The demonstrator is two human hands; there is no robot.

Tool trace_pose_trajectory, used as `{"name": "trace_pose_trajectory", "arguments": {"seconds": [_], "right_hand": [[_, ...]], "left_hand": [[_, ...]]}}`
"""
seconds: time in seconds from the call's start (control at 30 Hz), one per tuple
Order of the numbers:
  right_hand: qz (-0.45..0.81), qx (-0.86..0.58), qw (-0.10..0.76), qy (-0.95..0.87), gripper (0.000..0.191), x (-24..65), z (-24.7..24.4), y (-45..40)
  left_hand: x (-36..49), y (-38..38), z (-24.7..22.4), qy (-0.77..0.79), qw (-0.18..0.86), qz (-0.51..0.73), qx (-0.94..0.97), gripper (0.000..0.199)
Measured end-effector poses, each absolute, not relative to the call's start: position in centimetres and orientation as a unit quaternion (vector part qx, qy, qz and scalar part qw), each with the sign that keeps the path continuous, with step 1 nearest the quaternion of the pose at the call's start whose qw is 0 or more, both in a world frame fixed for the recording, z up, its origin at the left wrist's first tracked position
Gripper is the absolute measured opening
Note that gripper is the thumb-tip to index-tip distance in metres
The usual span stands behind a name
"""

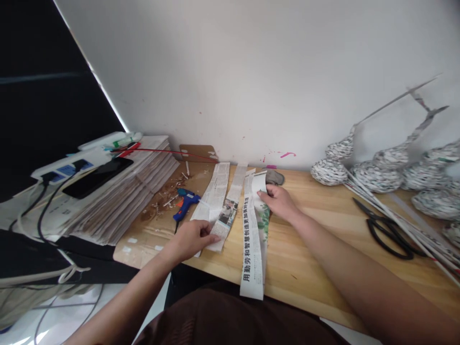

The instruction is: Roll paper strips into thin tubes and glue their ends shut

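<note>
My right hand point(278, 201) pinches the upper part of a long newspaper strip point(251, 244) with large black Chinese characters. The strip hangs down past the table's front edge, with a green leafy print showing behind it. To the left, my left hand point(192, 238) rests by the near ends of some other newspaper strips point(217, 187), thumb and forefinger apart. One strip there carries a colour photo point(228, 212). Under my left palm the contact is hidden. A blue glue gun point(186, 203) lies just beyond that hand.
Stacked newspaper point(125, 206) at left bears a phone point(98, 177) and a power strip point(72, 165). Scraps litter a cardboard sheet point(136, 251). At right are black scissors point(388, 230), thin paper rods point(391, 211) and several woven paper gourds point(328, 171). A grey object point(276, 178) sits near the wall.
</note>
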State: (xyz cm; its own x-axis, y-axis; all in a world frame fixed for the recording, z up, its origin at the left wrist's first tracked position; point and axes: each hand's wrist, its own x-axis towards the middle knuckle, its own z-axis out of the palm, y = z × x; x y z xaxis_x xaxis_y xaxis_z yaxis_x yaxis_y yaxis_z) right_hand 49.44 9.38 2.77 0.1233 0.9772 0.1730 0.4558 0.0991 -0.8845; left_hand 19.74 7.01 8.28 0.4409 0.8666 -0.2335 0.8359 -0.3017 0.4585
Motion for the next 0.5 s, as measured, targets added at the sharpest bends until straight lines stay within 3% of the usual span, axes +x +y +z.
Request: {"name": "trace_pose_trajectory", "arguments": {"seconds": [0.2, 0.3, 0.5], "right_hand": [[0.32, -0.588, 0.459, -0.584, 0.027, 49.5, 2.6, 9.4], [0.318, -0.593, 0.453, -0.584, 0.026, 49.6, 2.6, 9.5], [0.294, -0.603, 0.446, -0.593, 0.024, 49.6, 2.8, 9.4]], "left_hand": [[18.1, 8.1, 12.0, 0.533, 0.146, 0.168, 0.816, 0.031], [16.7, 7.8, 13.2, 0.536, 0.105, 0.16, 0.822, 0.025], [15.2, 7.4, 11.7, 0.551, 0.236, 0.004, 0.801, 0.03]]}}
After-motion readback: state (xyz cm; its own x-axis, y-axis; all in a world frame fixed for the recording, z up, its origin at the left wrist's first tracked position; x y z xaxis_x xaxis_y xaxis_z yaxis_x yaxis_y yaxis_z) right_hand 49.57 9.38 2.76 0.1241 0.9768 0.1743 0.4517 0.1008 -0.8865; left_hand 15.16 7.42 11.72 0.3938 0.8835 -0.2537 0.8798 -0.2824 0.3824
